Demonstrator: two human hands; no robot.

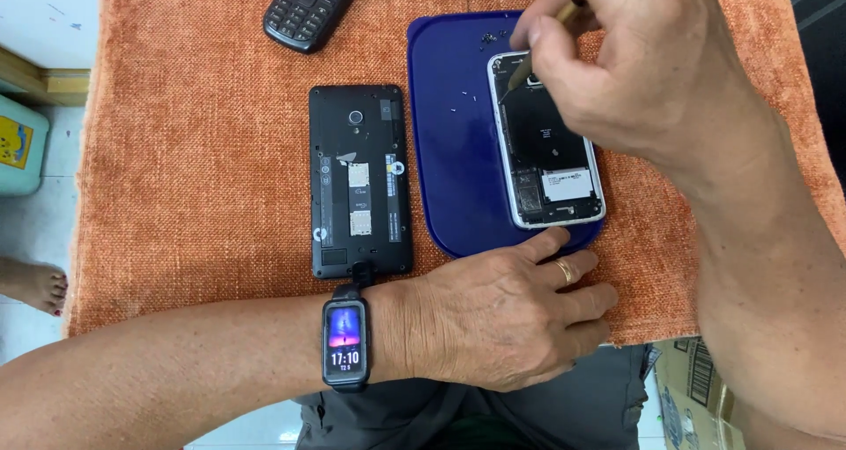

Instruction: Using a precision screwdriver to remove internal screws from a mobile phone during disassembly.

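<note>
Resting on a rust-orange woven cloth [194, 194], a dark blue plastic tray [449, 150] bearing a white-rimmed opened smartphone [551, 163]: light, rigid, fragile inside, probably best gripped by its rim. Left hand [502, 322] lying flat, fingers loose, holding nothing, touching the tray's near edge just below the phone. Right hand [634, 53] pinched around a thin brass-coloured tool [538, 49], tip down at the phone's upper end.
</note>
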